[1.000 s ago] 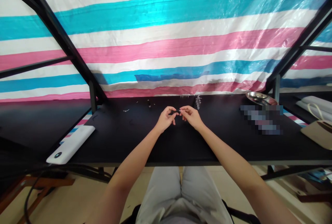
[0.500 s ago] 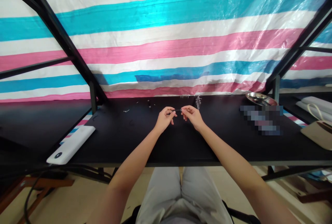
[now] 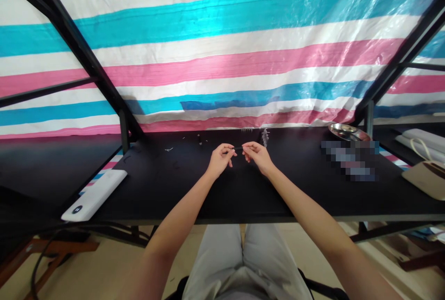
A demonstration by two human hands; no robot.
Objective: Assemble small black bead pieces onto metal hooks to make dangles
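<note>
My left hand (image 3: 221,158) and my right hand (image 3: 257,155) face each other above the black table (image 3: 243,198). Between them runs a short, thin black piece (image 3: 238,148), pinched at its left end by my left fingertips and at its right end by my right. What exactly it is cannot be made out. Just behind my right hand stands a clear, ridged item (image 3: 265,137). Beyond the left hand lies a small dark piece (image 3: 199,139), with thin white scraps (image 3: 168,149) farther left.
A white power bank (image 3: 95,195) lies at the table's left edge. At the back right are a round metal dish (image 3: 349,132) and a blurred patch. A beige pouch (image 3: 426,179) sits at the far right. Black metal frame bars rise at both sides.
</note>
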